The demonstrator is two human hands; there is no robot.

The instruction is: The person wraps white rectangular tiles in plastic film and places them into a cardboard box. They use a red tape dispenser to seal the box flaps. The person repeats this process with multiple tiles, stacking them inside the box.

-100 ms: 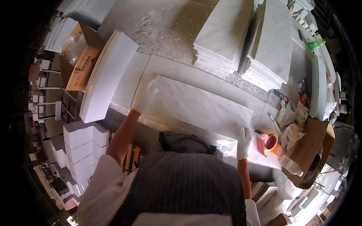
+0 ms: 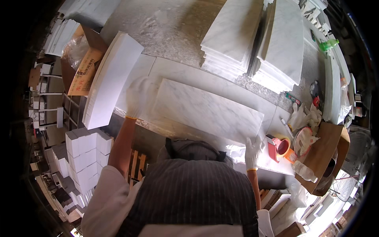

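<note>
A long white marble slab (image 2: 209, 110) with grey veins lies flat on a pale, stone-topped workbench (image 2: 185, 73) in front of me. My left hand (image 2: 138, 96), in a white glove with a yellow cuff, is off the slab's left end, over the bench. Motion blurs its fingers. At the slab's near right corner is my right hand (image 2: 252, 153), gloved the same way; its fingers are stretched out and it grips nothing. Whether it touches the slab edge is hard to tell.
Two stacks of marble slabs (image 2: 233, 31) stand beyond the bench. Left are a white block stack (image 2: 112, 81), an opened carton (image 2: 85, 75) and white boxes (image 2: 85, 158). At right lie a red tape dispenser (image 2: 272, 148), gloves (image 2: 302, 118), a clear bottle (image 2: 304, 172) and a brown carton (image 2: 319, 158).
My left hand has moved left, away from the slab's left end. My right hand has shifted slightly left and nearer to me. The slab looks unmoved on the bench.
</note>
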